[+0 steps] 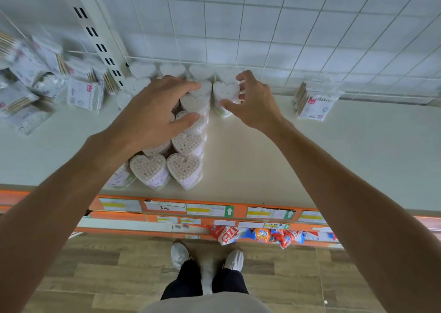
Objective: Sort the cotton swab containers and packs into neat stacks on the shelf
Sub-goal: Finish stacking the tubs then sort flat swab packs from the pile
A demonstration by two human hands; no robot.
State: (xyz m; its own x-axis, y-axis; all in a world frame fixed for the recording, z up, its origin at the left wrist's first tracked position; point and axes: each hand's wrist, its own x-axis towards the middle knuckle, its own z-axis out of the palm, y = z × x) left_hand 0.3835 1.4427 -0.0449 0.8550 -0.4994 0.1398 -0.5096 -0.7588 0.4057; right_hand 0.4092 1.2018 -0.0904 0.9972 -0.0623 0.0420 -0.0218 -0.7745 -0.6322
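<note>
Clear plastic, heart-shaped and packed with pale swab tips, is what I am working with: a double file of heart containers (183,167) is running from the shelf's front edge back toward the wire grid wall (262,26). That front-to-back line is the long axis everything turns on.

The lone heart container (226,92) is standing just to the right of that file, near the back, apart from its neighbours by a narrow gap. My right hand (253,105) is the nearer one by far: its thumb is sitting on the container's near side and its fingers are curling round the far right side, so that grip is clamping on the lone heart container, or is a hair from doing so. The container is lying between thumb and fingers, slightly left of the palm.

My left hand (152,114) is spreading over the back half of the file, fingers straight-ish and resting on the tops, grip apart and holding nothing, seemingly steadying the rows.

I am judging that the coming move is a short slide leftward, across the file's axis, to close the gap. The risk is nudging the stacked hearts beneath my left hand.

Flat swab packs (78,93) are lying jumbled at far left; another pack (315,102) is leaning against the wall at right, well apart from both hands, on the shelf (334,157)
</note>
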